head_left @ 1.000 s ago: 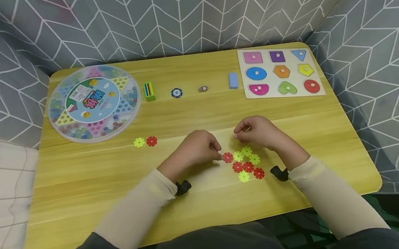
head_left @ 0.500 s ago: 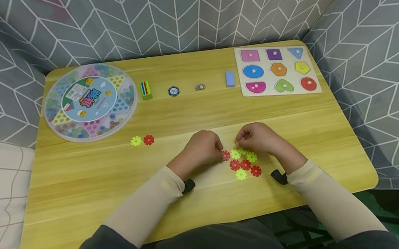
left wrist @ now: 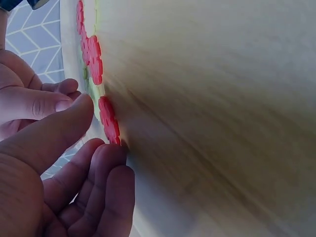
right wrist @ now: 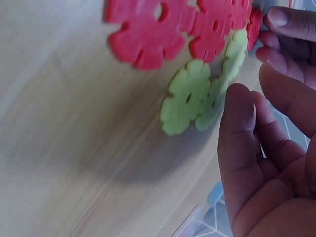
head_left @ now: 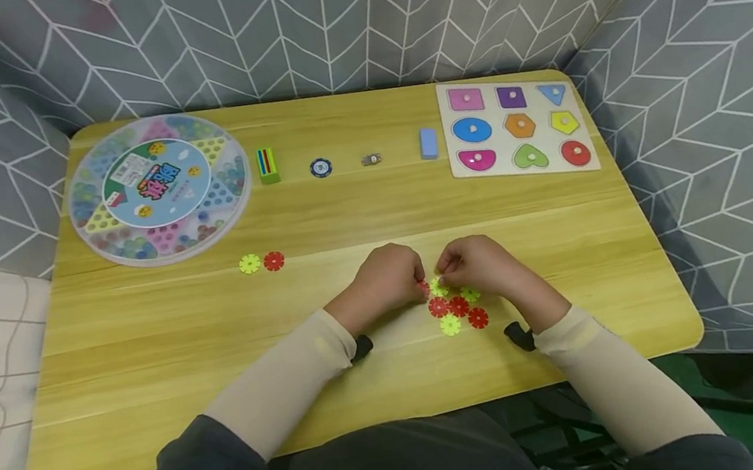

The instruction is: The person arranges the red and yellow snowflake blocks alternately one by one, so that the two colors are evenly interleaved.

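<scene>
Hands (head_left: 431,275) curled, fingertips pinching red and green discs (head_left: 457,306).

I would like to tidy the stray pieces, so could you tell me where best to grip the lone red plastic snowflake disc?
Probably pinch the red plastic snowflake disc across its notched rim from above; it lies flat, its right side clear, a yellow-green disc at its left.

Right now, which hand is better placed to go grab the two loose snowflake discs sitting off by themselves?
Probably the left hand. The loose yellow disc and red disc lie on its side of the table, with bare wood between. The right hand would have to cross over the left hand and the disc cluster.
</scene>
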`<action>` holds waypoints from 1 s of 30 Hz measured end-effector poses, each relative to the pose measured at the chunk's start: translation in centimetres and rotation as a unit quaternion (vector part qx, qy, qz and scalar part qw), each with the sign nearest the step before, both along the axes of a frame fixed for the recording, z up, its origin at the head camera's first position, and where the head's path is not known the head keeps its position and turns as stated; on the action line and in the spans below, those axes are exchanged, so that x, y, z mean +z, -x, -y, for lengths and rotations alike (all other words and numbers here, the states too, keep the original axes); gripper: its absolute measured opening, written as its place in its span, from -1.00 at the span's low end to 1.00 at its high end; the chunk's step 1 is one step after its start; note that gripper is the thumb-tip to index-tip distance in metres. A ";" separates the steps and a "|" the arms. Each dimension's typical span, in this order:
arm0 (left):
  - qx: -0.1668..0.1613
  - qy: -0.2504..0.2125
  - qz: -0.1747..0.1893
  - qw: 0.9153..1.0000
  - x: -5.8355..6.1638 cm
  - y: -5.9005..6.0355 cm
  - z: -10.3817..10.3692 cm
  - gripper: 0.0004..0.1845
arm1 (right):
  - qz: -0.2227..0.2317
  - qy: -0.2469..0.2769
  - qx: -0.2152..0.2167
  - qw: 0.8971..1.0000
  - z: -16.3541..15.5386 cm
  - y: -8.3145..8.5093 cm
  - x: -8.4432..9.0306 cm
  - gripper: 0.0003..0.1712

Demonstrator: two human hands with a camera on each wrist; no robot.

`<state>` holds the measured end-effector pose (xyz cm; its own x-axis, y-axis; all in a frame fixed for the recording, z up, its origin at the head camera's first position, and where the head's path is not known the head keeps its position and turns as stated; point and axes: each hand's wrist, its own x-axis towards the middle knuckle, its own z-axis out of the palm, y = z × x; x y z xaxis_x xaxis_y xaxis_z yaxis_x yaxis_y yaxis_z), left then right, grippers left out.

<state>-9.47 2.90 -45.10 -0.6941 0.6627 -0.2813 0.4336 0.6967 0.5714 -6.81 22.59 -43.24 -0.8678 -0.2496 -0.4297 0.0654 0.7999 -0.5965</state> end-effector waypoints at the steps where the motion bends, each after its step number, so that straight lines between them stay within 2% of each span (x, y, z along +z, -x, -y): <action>1: 0.000 0.002 -0.003 1.000 0.0 0.0 0.0 -0.88 | -0.001 -0.003 0.003 1.000 0.2 0.0 -0.1 -0.85; 11: 0.000 0.023 -0.018 1.000 -0.1 -0.1 -0.1 -0.90 | -0.034 -0.070 0.040 0.996 1.4 -0.5 -0.5 -0.79; 22: 0.007 0.007 0.002 1.000 -0.2 0.1 0.7 -0.88 | -0.048 -0.116 0.081 0.989 2.2 -0.6 -0.4 -0.77; 30: 0.019 -0.001 0.017 1.000 -0.3 0.3 1.3 -0.84 | -0.072 -0.140 0.087 0.984 2.6 -0.5 -0.5 -0.74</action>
<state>-9.74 1.63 -45.38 -0.7089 0.6369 -0.3031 0.3875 0.7107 0.5872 -6.29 20.04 -43.74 -0.8792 -0.2893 -0.3787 -0.1567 0.9260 -0.3435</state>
